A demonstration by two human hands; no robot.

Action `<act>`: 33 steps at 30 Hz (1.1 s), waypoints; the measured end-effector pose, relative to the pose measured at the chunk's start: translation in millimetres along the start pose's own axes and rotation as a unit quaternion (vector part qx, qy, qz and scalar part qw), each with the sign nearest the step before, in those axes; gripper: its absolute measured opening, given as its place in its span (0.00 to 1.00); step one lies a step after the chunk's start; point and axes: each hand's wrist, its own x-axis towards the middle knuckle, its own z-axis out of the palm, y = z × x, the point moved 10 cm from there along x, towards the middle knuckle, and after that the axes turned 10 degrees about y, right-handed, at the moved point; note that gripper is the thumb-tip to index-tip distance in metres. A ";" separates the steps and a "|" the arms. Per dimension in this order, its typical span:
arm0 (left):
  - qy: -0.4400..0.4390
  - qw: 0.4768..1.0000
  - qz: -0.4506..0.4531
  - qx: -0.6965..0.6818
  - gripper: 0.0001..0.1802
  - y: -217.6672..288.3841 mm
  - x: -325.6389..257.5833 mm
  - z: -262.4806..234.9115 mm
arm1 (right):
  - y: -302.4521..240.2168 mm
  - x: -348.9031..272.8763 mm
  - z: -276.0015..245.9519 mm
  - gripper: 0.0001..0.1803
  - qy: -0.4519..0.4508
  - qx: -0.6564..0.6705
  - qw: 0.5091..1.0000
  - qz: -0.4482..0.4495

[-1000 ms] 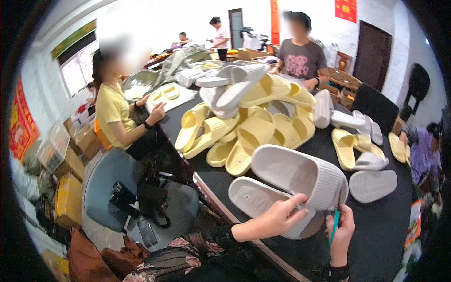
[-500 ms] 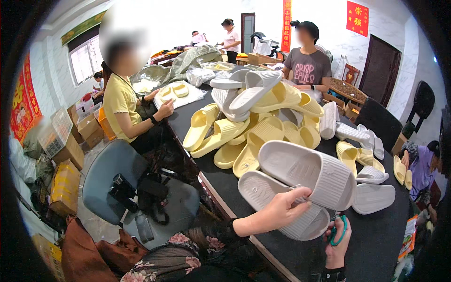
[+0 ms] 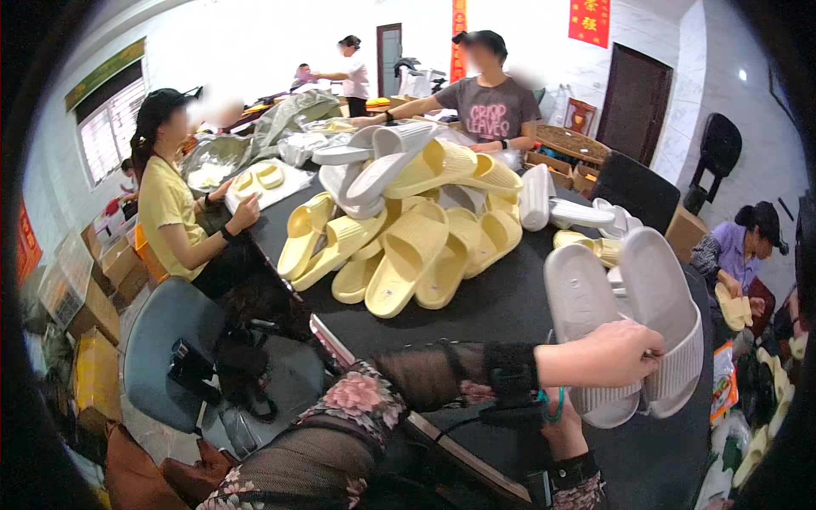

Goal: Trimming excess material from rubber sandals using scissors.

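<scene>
On the head view I see cardboard first: an open cardboard box (image 3: 121, 268) at the left, near a translucent crate (image 3: 66, 276) and a carton wound with yellow tape (image 3: 96, 378); I can't make out their contents. Past the table (image 3: 484, 331), small cartons (image 3: 548, 170) stand by a round woven tray (image 3: 574, 143), their contents too small for me to name. A clear plastic bag (image 3: 225, 155) at the far end holds pale things.

The pair of grey slides (image 3: 586, 293) is above the table's near right part. Heels point away from the wearer, ribbed straps and toes toward the body; the long axes run nearly side by side, tipped up. I can't tell whether the toes touch the tabletop. The left hand (image 3: 608, 350) reaches across the left slide, clenched, fingertips pinching at the other's strap edge. The right hand (image 3: 563, 429), partly hidden by the left sleeve (image 3: 459, 378), grasps teal-handled scissors (image 3: 552, 408).

The tabletop is black and carries a heap of yellow slides (image 3: 408, 259) topped with grey ones. A grey-blue chair (image 3: 170, 340) stands at its left. A co-worker in purple (image 3: 738, 255) holds a yellow slide (image 3: 733, 306) at the right. Behind, a pale wall has a dark door (image 3: 637, 102) and a red poster (image 3: 589, 21).
</scene>
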 end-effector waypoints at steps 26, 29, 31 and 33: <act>0.198 0.852 -0.049 0.482 0.15 -146.0 34.1 -260.5 | -33.3 -11.6 13.3 0.11 0.015 0.058 0.998 0.007; 0.327 0.764 -0.112 0.545 0.25 -172.3 4.2 -371.7 | -33.5 -10.3 13.6 0.12 0.002 0.065 0.998 -0.004; 0.402 0.719 -0.102 0.558 0.23 -175.8 -23.2 -425.0 | -33.5 -10.5 20.4 0.12 -0.008 0.066 0.998 -0.003; 0.472 0.702 -0.203 0.493 0.19 -208.7 -64.3 -500.1 | -33.9 -12.3 31.4 0.12 -0.027 0.065 0.998 -0.001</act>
